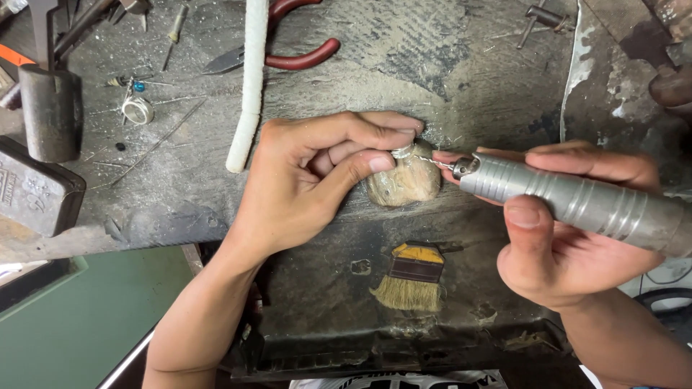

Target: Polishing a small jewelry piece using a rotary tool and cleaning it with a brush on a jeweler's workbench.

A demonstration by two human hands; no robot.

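My left hand [317, 180] pinches a small silver ring [402, 151] against the wooden bench peg [405, 181]. My right hand [569, 223] grips the rotary handpiece [577, 202], bit at the ring. Risk: a loose pinch lets the bit skate onto my thumb.

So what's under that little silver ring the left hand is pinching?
The silver ring, pinched by the left hand, rests on a rounded tan wooden peg jutting from the workbench. The thumb and fingers cover most of the ring, so the exact contact is hidden.
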